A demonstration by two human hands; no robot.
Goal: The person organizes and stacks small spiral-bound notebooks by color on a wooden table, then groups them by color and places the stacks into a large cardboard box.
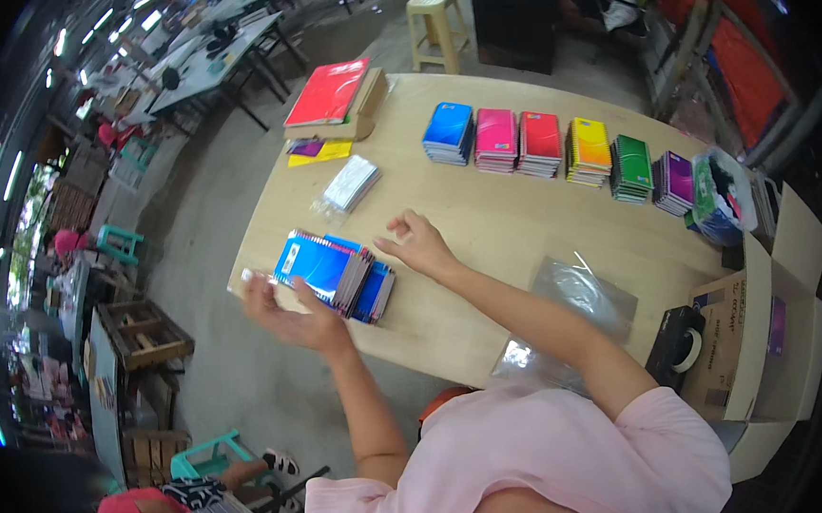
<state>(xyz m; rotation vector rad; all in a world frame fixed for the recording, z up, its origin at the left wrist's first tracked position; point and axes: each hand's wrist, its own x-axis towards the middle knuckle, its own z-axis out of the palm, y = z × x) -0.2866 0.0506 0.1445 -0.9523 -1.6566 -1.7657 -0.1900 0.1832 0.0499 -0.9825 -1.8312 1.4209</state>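
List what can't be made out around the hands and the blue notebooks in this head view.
- Left hand: blurred; any contact with the blue notebook stack is unclear.
- Lower notebooks: covers hidden beneath the top one.
- Right hand: fingers curled, palm side hidden.
- Clear plastic bag: partly behind the right forearm; contents unreadable.

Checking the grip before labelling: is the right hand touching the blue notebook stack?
Apart. The head view shows bare table between the right hand and the blue notebook stack.
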